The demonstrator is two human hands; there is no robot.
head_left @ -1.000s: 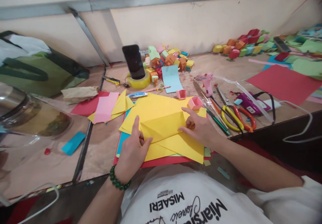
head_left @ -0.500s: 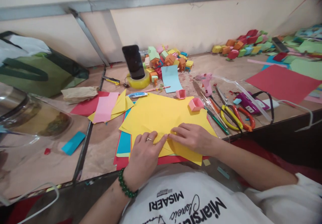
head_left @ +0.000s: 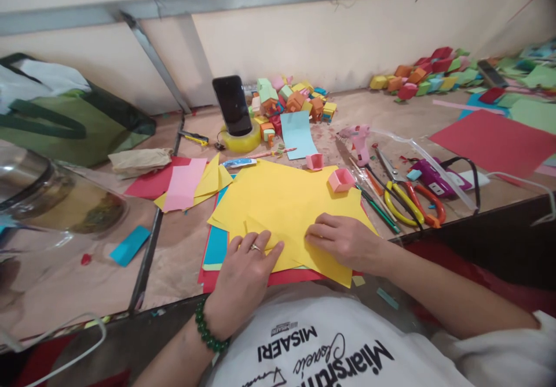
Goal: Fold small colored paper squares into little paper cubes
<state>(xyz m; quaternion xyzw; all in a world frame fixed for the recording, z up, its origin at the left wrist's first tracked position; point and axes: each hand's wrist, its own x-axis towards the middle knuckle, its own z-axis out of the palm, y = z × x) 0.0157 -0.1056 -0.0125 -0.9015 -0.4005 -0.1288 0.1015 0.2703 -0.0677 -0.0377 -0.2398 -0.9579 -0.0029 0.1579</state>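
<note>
My left hand (head_left: 248, 266) lies flat, palm down, fingers spread and gripping nothing, pressing the near edge of a folded sheet of yellow paper (head_left: 284, 204). A ring sits on one finger, and a string of dark green beads (head_left: 207, 333) circles the wrist. My right hand (head_left: 343, 240) rests just beside it on the same sheet, fingers loosely bent with the tips pushing down, nothing closed in it either. The yellow paper is directly under both hands, lying on a stack of red and blue paper sheets (head_left: 215, 247) that shows beyond my left thumb. Just past my right fingertips stands a small pink folded paper box (head_left: 341, 179), with a smaller pink one (head_left: 314, 161) further out. To the right of my right hand lie yellow-handled scissors (head_left: 400, 203), close to it but not touching.
</note>
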